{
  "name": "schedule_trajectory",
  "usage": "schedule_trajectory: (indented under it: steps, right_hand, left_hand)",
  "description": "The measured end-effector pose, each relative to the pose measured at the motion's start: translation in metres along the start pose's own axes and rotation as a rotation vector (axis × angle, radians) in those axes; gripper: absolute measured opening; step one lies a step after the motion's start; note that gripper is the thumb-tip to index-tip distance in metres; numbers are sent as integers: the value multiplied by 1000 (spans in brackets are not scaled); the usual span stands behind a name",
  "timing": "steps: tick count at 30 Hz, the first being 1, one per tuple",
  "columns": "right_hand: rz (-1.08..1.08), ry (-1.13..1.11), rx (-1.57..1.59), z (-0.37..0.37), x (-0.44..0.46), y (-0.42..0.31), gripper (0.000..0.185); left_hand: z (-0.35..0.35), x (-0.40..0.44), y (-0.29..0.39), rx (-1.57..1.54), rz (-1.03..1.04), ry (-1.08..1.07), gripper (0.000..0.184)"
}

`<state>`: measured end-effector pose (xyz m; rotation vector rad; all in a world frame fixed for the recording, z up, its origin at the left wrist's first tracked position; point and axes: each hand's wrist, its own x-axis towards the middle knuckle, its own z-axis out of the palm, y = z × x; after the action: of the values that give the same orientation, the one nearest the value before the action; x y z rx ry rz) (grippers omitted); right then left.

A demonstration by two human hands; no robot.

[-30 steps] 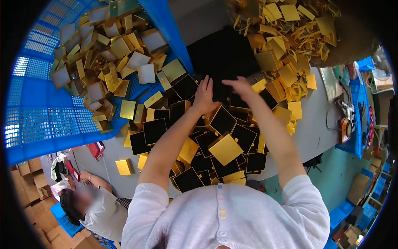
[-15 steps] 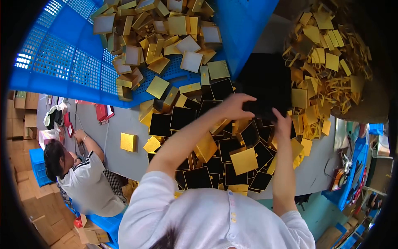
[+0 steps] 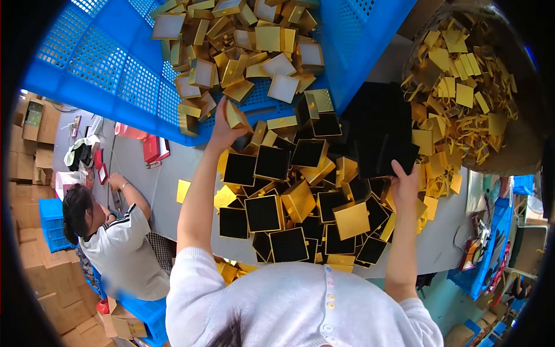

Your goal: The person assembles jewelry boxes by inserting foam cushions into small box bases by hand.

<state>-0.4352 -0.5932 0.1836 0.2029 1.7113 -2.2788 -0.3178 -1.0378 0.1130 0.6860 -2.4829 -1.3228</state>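
My left hand (image 3: 224, 130) is closed around a small gold box (image 3: 236, 117) near the front edge of the blue crate. In my right hand (image 3: 404, 184) is a black square pad (image 3: 399, 161), gripped at its lower right edge. Behind that pad lies a larger black stack (image 3: 376, 107); where one ends and the other begins is hard to make out. Between my arms is a heap of gold boxes with black insides, such as this open box (image 3: 264, 213). One gold box (image 3: 351, 221) rests on top with a plain gold face up.
A blue perforated crate (image 3: 98, 69) at the upper left holds many gold boxes with whitish insides. Gold pieces with ribbons (image 3: 457, 98) fill a large container at the upper right. A co-worker (image 3: 124, 243) sits at the left of the grey table (image 3: 173, 165).
My left hand has moved from the black pads to the left, and a gold box is now in it. My right hand has a black pad angled towards me. The view has shifted slightly.
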Motion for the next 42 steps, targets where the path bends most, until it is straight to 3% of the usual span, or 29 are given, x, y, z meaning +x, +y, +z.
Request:
schedule_trajectory:
  steps: [1, 4, 7, 9, 10, 13, 15, 16, 17, 19, 20, 21, 22, 25, 26, 27, 29, 31, 32, 33, 35, 37, 39, 41, 42]
  right_hand:
    - [-17, -54, 38, 7, -4, -3, 54]
    - [-9, -203, 81, 40, -11, -10, 54]
    - [-24, -447, -5, 87, -29, -23, 58]
    - [-50, -613, -229, 114, -40, -35, 63]
    - [-73, -591, -398, 125, -54, -49, 66]
    - [-13, -645, -465, 133, -57, -54, 73]
    - [-10, -662, -513, 130, -59, -66, 72]
    - [-68, -690, -567, 127, -59, -67, 74]
    - [-119, -718, -620, 124, -59, -66, 75]
    - [-147, -717, -605, 125, -62, -56, 78]
    - [-271, -492, -543, 130, -68, -49, 72]
    - [-388, -261, -478, 133, -75, -44, 67]
    - [-282, -130, -284, 136, -75, -45, 67]
    - [-182, 38, -35, 135, -72, -43, 59]
    - [-252, -144, -43, 130, -71, -44, 46]
    - [-257, -133, -39, 128, -70, -44, 46]
    - [-199, -253, 13, 128, -69, -42, 37]
    - [-191, -240, 7, 129, -71, -36, 34]
    - [-228, -245, 46, 129, -70, -29, 34]
    - [-263, -251, 85, 131, -70, -26, 34]
    - [-269, -205, 128, 134, -68, -26, 32]
    - [-113, -116, 211, 131, -64, -21, 34]
    - [-92, -138, 185, 129, -60, -13, 35]
    - [-72, -158, 158, 129, -53, -9, 37]
    - [-30, -120, 274, 130, -51, -5, 38]
  left_hand:
    - [-11, -18, 16, -366, 72, -9, 115]
    - [-15, -72, 58, -591, 121, -159, 118]
    - [0, -113, 96, -616, 100, -352, 122]
    - [13, -129, 116, -496, 199, -390, 123]
    - [18, -134, 126, -513, 214, -403, 124]
    - [33, -149, 151, -898, 150, -500, 120]
    - [44, -151, 156, -930, 397, -492, 111]
    - [56, -152, 154, -1017, 349, -528, 103]
    - [64, -163, 161, -1080, 151, -526, 96]
    - [78, -181, 174, -1330, -282, -553, 86]
    - [77, -179, 182, -1330, -276, -555, 86]
    - [76, -178, 191, -1240, -77, -514, 86]
    - [76, -177, 197, -1147, 115, -475, 87]
    - [80, -185, 203, -953, 152, -379, 90]
    - [75, -186, 208, -929, 127, -387, 92]
    - [65, -184, 213, -927, 131, -399, 92]
    - [48, -180, 219, -1002, -100, -525, 75]
    - [50, -167, 214, -1297, -307, -407, 50]
    - [58, -164, 206, -1084, -209, -305, 29]
    - [64, -165, 199, -1083, -210, -302, 29]
    - [71, -165, 193, -929, 6, -173, 26]
    - [77, -168, 191, -960, -67, -149, 27]
    - [76, -165, 196, -933, -167, -210, 28]
    - [85, -153, 182, -855, -90, -196, 31]
    - [88, -150, 181, -922, -150, -197, 39]
